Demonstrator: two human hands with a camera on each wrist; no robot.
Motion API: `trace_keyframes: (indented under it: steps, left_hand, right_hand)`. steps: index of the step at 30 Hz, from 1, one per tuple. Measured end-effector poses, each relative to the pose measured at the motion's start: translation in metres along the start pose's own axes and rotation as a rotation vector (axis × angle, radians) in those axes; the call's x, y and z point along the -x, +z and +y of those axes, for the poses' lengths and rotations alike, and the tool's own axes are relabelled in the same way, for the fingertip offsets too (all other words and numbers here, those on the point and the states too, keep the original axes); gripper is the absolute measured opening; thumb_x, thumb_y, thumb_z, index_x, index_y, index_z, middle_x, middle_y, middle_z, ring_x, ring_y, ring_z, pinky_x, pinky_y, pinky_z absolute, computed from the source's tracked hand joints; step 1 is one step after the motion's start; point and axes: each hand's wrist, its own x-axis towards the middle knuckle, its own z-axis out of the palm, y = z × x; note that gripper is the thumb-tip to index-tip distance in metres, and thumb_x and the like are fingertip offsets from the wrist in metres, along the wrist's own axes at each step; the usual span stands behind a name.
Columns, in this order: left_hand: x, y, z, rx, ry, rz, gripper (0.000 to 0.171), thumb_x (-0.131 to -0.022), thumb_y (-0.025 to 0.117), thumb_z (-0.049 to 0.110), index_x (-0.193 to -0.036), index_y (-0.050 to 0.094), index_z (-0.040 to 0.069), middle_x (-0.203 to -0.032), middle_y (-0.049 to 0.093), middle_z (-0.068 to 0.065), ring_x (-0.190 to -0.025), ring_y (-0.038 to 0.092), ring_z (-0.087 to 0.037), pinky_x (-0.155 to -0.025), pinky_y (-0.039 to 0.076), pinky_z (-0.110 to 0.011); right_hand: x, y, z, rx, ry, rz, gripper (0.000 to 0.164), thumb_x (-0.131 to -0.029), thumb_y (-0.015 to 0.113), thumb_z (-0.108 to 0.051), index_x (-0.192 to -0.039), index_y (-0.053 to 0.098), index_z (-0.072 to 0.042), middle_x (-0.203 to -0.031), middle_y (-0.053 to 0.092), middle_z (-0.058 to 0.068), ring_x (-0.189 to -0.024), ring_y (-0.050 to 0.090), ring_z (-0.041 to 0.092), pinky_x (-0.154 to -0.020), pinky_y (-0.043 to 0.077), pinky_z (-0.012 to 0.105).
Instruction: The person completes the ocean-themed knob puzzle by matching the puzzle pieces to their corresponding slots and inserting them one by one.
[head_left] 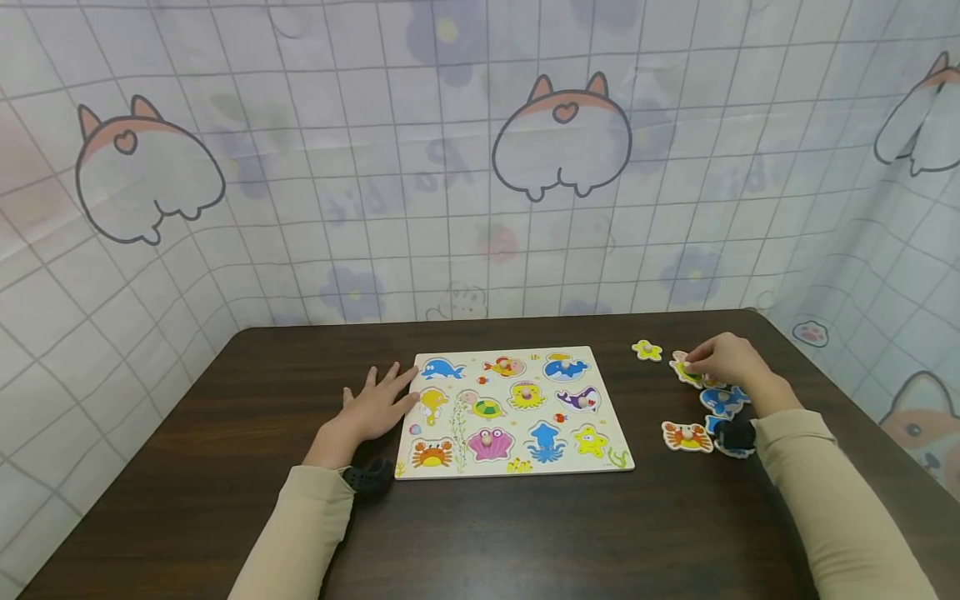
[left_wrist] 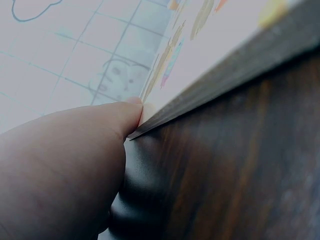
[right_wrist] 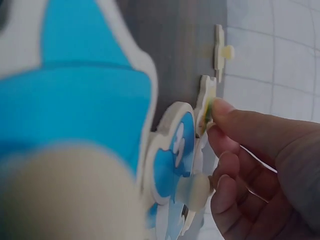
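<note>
My left hand (head_left: 375, 406) lies with fingers spread at the left edge of a wooden knob puzzle board (head_left: 461, 468) printed with sea animals. In the left wrist view, the thumb (left_wrist: 131, 114) touches the board's corner. Right of the board, my right hand (head_left: 726, 360) pinches a green and yellow turtle puzzle piece (head_left: 681, 367) between thumb and index finger; its knob is hidden by the fingertips. A blue whale piece (head_left: 722, 402) lies just below that hand, near more pieces partly covered by the wrist.
A yellow starfish piece (head_left: 647, 350) lies beyond the turtle piece. An orange crab piece (head_left: 686, 437) is nearer, left of the right wrist. The dark wooden table (head_left: 480, 533) meets a patterned white curtain (head_left: 337, 208) at its back and sides.
</note>
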Motion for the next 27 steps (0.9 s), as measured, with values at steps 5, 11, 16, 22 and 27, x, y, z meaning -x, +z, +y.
trace_keyframes:
  steps: [5, 11, 16, 22, 27]
  left_hand:
    - [0.000, 0.000, 0.000, 0.002, -0.001, -0.001, 0.064, -0.109, 0.045, 0.043, -0.165, 0.025, 0.018, -0.169, 0.012, -0.020, -0.151, -0.002, -0.052, -0.108, -0.006, -0.081]
    - [0.000, 0.000, 0.000, 0.002, 0.006, -0.003, 0.065, -0.109, 0.045, 0.045, -0.165, 0.024, 0.019, -0.169, 0.011, -0.019, -0.152, -0.002, -0.052, -0.108, -0.006, -0.081]
    - [0.000, 0.000, -0.001, 0.002, 0.007, -0.004, 0.065, -0.109, 0.045, 0.045, -0.165, 0.025, 0.019, -0.169, 0.011, -0.019, -0.152, -0.003, -0.052, -0.108, -0.007, -0.081]
    - [0.000, 0.000, 0.000, -0.001, 0.007, -0.003, 0.064, -0.109, 0.045, 0.044, -0.165, 0.025, 0.019, -0.169, 0.012, -0.019, -0.152, -0.002, -0.052, -0.108, -0.006, -0.081]
    - [0.000, 0.001, 0.000, -0.001, 0.005, -0.002, 0.064, -0.110, 0.044, 0.044, -0.165, 0.026, 0.019, -0.169, 0.012, -0.019, -0.152, -0.002, -0.052, -0.108, -0.006, -0.081]
  right_hand:
    - [0.000, 0.001, -0.005, 0.059, -0.011, 0.009, 0.027, -0.099, 0.068, -0.014, -0.108, 0.073, 0.011, -0.098, 0.072, 0.023, -0.077, 0.062, 0.027, -0.069, 0.053, 0.045]
    - [0.002, -0.001, -0.010, 0.087, 0.001, 0.008, 0.028, -0.101, 0.067, -0.015, -0.113, 0.073, 0.010, -0.104, 0.070, 0.025, -0.080, 0.061, 0.030, -0.069, 0.051, 0.045]
    - [0.006, -0.005, -0.014, 0.120, -0.015, 0.034, 0.029, -0.101, 0.066, -0.018, -0.114, 0.074, 0.007, -0.113, 0.069, 0.028, -0.084, 0.062, 0.032, -0.068, 0.049, 0.045]
    - [0.010, -0.008, -0.017, 0.136, -0.055, 0.052, 0.030, -0.101, 0.066, -0.019, -0.115, 0.074, 0.007, -0.108, 0.071, 0.026, -0.074, 0.058, 0.025, -0.059, 0.045, 0.037]
    - [0.012, -0.009, -0.025, 0.145, -0.096, 0.058, 0.029, -0.100, 0.068, -0.020, -0.113, 0.075, 0.005, -0.102, 0.073, 0.021, -0.075, 0.060, 0.025, -0.060, 0.048, 0.039]
